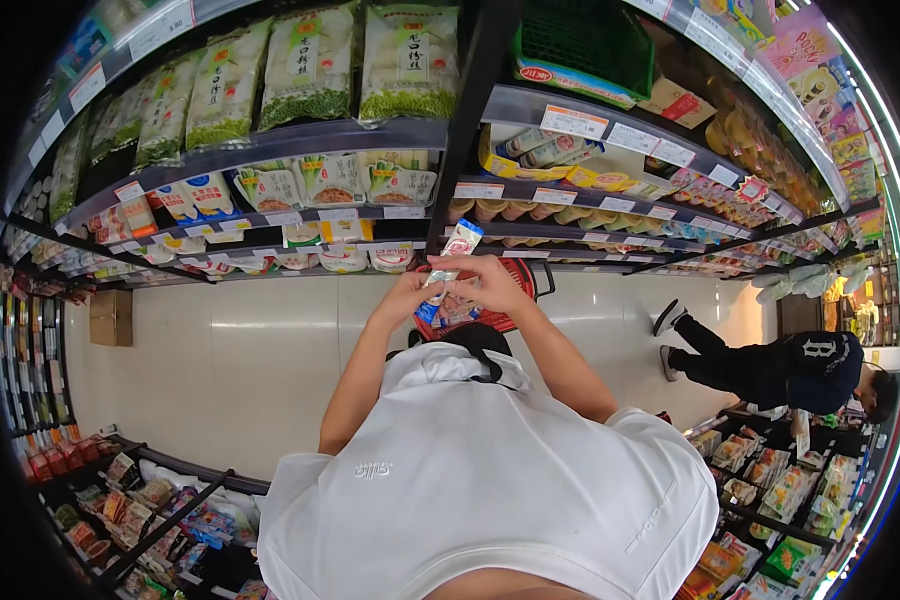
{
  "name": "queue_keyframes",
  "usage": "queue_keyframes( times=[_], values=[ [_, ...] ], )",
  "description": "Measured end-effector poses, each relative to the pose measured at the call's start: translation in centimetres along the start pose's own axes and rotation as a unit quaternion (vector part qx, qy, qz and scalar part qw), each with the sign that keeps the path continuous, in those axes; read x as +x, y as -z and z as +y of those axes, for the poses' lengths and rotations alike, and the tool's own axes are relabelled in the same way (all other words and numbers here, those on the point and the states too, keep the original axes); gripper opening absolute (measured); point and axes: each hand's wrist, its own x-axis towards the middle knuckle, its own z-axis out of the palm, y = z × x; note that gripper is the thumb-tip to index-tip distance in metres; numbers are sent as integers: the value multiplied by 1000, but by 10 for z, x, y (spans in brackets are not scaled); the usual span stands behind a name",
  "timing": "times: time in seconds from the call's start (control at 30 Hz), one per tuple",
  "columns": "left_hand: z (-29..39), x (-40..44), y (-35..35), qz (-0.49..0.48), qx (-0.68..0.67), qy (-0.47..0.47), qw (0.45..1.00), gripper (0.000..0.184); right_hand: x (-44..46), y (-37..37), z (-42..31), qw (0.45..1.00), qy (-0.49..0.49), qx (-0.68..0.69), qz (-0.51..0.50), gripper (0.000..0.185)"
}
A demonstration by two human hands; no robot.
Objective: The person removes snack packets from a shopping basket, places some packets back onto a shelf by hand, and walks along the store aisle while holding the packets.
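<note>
Both my hands meet in front of my chest around a small blue, white and red packet (463,238). My left hand (410,297) has its fingers closed on the packet's lower part. From the other side my right hand (488,284) grips it, fingers bent over its middle. The packet's top end sticks up past my fingers; its fine print is too small to read. Under my hands is a red shopping basket (515,275) with colourful packets in it, partly hidden by my hands and wrists.
Shelves of bagged noodles (310,65) and jars stand ahead. A cardboard box (111,318) sits on the floor at left. At right, a person in dark clothes (820,370) is beside a lower display. More packaged goods (120,510) lie at the lower left.
</note>
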Motion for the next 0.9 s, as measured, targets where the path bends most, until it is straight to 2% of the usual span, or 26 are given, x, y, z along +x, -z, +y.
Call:
queue_keyframes(
  times=[0.07,0.13,0.17,0.2,0.27,0.33,0.4,0.43,0.5,0.6,0.73,0.83,0.9],
  values=[
    [-2,0,1,13,1,5,1000,25,2,0,-3,999,11,-24,-28,34],
    [-7,3,4,56,-6,-12,998,19,5,-1,-7,995,82,-18,-51,33],
    [-11,5,5,56,-4,-13,998,19,2,-3,-10,997,15,27,-68,31],
    [-11,5,2,72,-13,-42,996,18,0,-5,-9,997,16,26,-68,31],
    [-12,6,1,87,-22,-72,993,19,-1,-8,0,993,-69,23,-95,30],
    [-14,7,4,73,-14,-39,996,19,-1,-7,-2,994,-48,10,-95,31],
    [-13,8,1,73,-34,-24,996,18,-2,-6,-7,989,-97,62,-90,36],
    [-10,7,0,74,-54,-7,996,18,-2,-8,-5,990,-95,61,-89,36],
    [-2,4,-3,56,-58,-1,997,19,-2,-12,0,1000,15,15,-4,39],
    [4,3,-5,24,-52,-3,998,22,-3,-8,-3,999,-28,20,-9,43],
    [-6,7,0,21,-18,-1,1000,28,-1,-4,-5,1000,-11,4,-3,45],
    [-9,9,2,1,-14,-8,1000,29,0,1,-9,999,-36,-3,-33,47],
    [-5,7,0,-1,-21,2,1000,27,2,3,-4,999,30,43,14,49]
  ],
)
